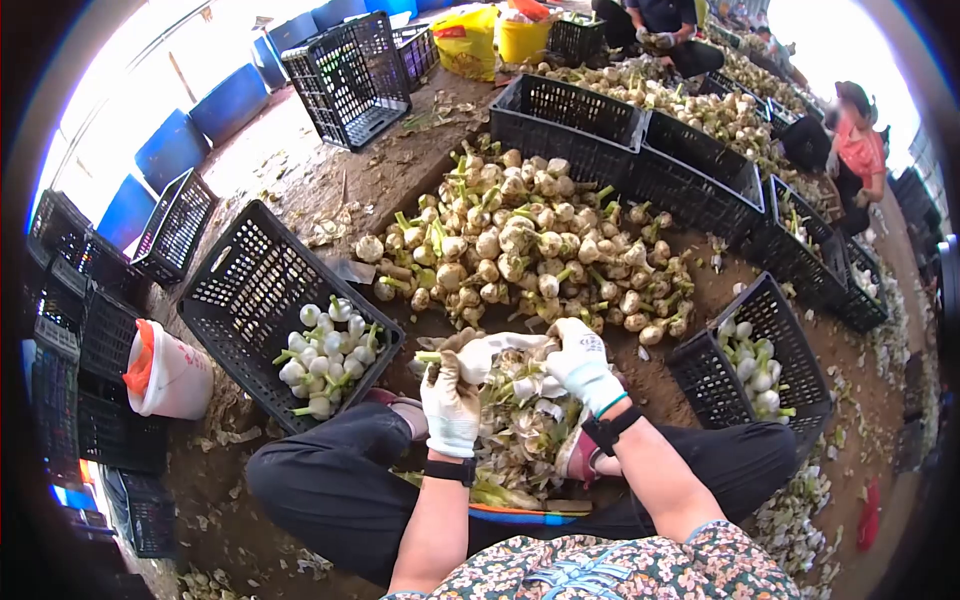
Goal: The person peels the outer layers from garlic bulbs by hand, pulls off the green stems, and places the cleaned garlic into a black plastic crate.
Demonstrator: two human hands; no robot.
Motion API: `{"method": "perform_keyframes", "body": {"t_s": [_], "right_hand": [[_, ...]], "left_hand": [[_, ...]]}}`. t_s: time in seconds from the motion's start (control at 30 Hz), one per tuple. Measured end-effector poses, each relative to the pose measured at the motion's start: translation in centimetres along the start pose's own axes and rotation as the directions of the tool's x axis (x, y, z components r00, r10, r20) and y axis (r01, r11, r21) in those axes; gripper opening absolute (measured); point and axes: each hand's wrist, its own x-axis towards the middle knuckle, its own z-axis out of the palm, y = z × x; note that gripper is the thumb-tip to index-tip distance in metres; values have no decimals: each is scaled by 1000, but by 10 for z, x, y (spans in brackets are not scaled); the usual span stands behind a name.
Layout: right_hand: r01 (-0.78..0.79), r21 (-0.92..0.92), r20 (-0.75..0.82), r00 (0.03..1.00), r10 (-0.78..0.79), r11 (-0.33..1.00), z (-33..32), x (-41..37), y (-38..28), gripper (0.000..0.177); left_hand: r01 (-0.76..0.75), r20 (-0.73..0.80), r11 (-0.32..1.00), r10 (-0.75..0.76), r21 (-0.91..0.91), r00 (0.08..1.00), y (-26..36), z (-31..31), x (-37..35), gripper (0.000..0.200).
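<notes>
In front of my crossed legs, my left hand (pixel 450 405), in a dirty white glove, is closed round a garlic bulb (pixel 476 362) whose short green stem points left. My right hand (pixel 582 368), gloved too, is closed at the right end of the pale stretch beside the bulb. What its fingers grip is hidden. Below both hands lies a heap of loose garlic skins (pixel 525 420). Clean white garlic bulbs (pixel 330 360) fill part of the black crate (pixel 235 290) at my left. More trimmed bulbs (pixel 752 372) lie in the black crate (pixel 800 360) at my right.
A big pile of unpeeled garlic (pixel 530 240) spreads ahead, bordered by black crates (pixel 695 185). A white bucket (pixel 172 375) stands left, near stacked crates (pixel 80 330). Other people (pixel 860 150) sit by garlic at the back and right. Skins litter the ground.
</notes>
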Motion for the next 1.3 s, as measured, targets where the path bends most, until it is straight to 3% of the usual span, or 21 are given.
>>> {"method": "perform_keyframes", "body": {"t_s": [0.07, 0.13, 0.17, 0.2, 0.23, 0.3, 0.37, 0.4, 0.47, 0.5, 0.53, 0.6, 0.67, 0.77, 0.87, 0.9, 0.93, 1.0, 1.07, 1.23, 1.3], "right_hand": [[-56, -118, 94, 993, 68, 991, 7, 0, 22, 24], [121, -223, 545, 838, 21, 967, 9, 0, 37, 24], [-3, -70, 661, 749, 48, 998, 19, -1, 51, 25], [95, -162, 592, 805, 20, 982, 26, 4, 61, 27], [-102, -74, 394, 911, 123, 992, 44, 22, 82, 26], [-326, 245, 74, 945, 317, 913, 45, 60, 84, 24], [-482, 633, 109, 830, 548, 606, 92, 118, 146, 26], [-587, 727, 249, 709, 660, 357, 77, 134, 125, 24], [-468, 613, 83, 839, 538, 636, 70, 146, 101, 23], [-462, 616, 89, 846, 526, 638, 82, 156, 112, 23], [-521, 659, 123, 787, 605, 543, 103, 165, 140, 19], [-550, 775, 209, 687, 696, 310, 95, 157, 124, 8], [-388, 893, 231, 829, 510, 226, 94, 136, 117, 8], [-361, 898, 311, 925, 220, 249, 63, 88, 65, 11], [-347, 832, 407, 912, -52, 434, 11, 36, -20, 21], [-396, 848, 452, 887, -92, 351, 8, 25, -36, 22], [-426, 887, 449, 886, -115, 180, 0, 15, -53, 22], [-429, 899, 435, 898, -69, 93, 0, 10, -63, 23], [-261, 854, 303, 953, -22, 450, 1, 4, -72, 21], [-398, 907, 408, 911, -53, 136, -15, -20, -76, 26], [-388, 905, 405, 911, -76, 175, -27, -29, -78, 27]], "left_hand": [[11, 11, 985, -9, -170, 1000, 3, 2, 4, 38], [62, 26, 942, -57, -329, 998, 5, -2, 7, 39], [29, -45, 927, -50, -375, 998, 7, -8, 10, 44], [-7, -116, 909, -45, -416, 992, 12, -14, 16, 48], [-70, -73, 872, 40, -485, 997, 28, -22, 26, 49], [-202, -71, 842, 193, -501, 979, 65, -6, 27, 52], [-262, -112, 857, 237, -443, 965, 82, 0, 29, 63], [-214, 60, 872, 266, -441, 962, 75, -14, 33, 61], [-89, 67, 925, 122, -371, 990, 55, -33, 35, 55], [-55, -68, 937, 33, -344, 997, 42, -26, 30, 43], [3, -228, 955, -74, -297, 971, 32, -17, 29, 33], [69, -273, 991, -98, -116, 957, 11, -13, 27, 38], [33, -196, 986, 0, 164, 981, -10, -15, 22, 45], [103, -144, 965, -70, 242, 987, -28, -11, 18, 70], [64, 16, 943, -74, 328, 997, -31, 0, 13, 82], [26, 49, 936, -46, 350, 998, -29, 2, 11, 82], [-16, 88, 928, -18, 372, 996, -26, 3, 10, 83], [-57, 91, 918, 23, 391, 996, -19, 9, 6, 81], [-94, 95, 909, 60, 406, 994, -15, 13, -1, 79], [-120, 152, 939, 73, 323, 986, -8, 21, -18, 70], [-86, 111, 916, 46, 391, 993, -1, 24, -22, 70]]}}
